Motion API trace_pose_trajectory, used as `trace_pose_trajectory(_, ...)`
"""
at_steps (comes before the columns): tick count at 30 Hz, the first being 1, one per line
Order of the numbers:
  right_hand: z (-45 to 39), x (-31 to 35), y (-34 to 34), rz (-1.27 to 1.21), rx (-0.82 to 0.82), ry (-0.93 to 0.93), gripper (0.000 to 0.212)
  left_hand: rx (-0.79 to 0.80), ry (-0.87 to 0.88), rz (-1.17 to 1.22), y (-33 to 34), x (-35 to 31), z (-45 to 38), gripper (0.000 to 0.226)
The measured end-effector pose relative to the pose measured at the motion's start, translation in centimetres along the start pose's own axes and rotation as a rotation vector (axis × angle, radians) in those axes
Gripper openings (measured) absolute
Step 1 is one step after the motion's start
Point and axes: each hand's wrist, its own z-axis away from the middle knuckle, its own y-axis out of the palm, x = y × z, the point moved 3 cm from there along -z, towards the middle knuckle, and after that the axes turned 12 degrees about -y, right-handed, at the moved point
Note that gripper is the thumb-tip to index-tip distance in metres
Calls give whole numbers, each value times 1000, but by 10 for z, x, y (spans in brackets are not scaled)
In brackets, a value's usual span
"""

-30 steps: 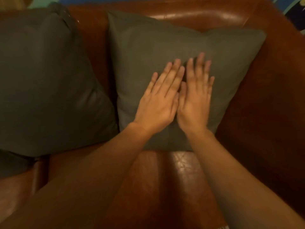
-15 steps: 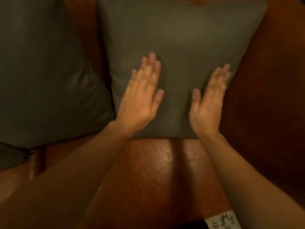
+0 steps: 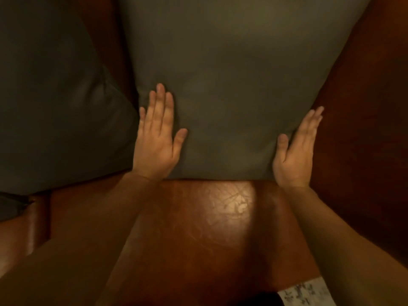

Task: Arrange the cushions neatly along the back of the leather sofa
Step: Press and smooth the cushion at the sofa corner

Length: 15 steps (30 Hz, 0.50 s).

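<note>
A dark grey-green cushion (image 3: 231, 85) leans against the back of the brown leather sofa (image 3: 209, 228), filling the upper middle of the view. My left hand (image 3: 156, 138) lies flat on its lower left part, fingers straight and together. My right hand (image 3: 295, 149) presses edge-on against the cushion's lower right side, fingers straight, thumb on the front face. A second dark cushion (image 3: 50, 96) stands to the left, its lower right corner close to my left hand. A strip of sofa back shows between the two cushions.
The sofa's right arm (image 3: 364, 129) rises just right of my right hand. A sliver of another dark cushion (image 3: 11, 206) shows at the left edge. Patterned white cloth (image 3: 304, 292) appears at the bottom right, below the seat's front.
My hands have slid apart from the cushion's middle to its lower left and right sides. The view has moved closer and lower, so the cushion's top edge is out of sight.
</note>
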Motion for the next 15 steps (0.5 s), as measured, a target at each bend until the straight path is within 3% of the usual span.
trace_pose_trajectory(2, -9, 20, -5, -8, -91, -4, 74, 12, 7, 87, -1, -23, 7, 71)
trace_pose_trajectory(4, -18, 59, 2, 47, -142, -100, 73, 41, 152, 79, 7, -60, 17, 68)
trace_pose_trajectory(6, -25, 96, 20, 71, -102, -236, 69, 18, 236, 20, 17, -83, 22, 62)
trace_pose_trajectory(8, -28, 109, 32, 115, -65, -296, 66, -9, 187, -36, 22, -83, 19, 62)
trace_pose_trajectory(11, -26, 79, 33, 194, -44, -318, 69, -32, 142, -86, 21, -48, 18, 68)
trace_pose_trajectory(15, -5, 22, 21, 103, 12, -121, 74, 41, 47, -78, 14, -3, 23, 71)
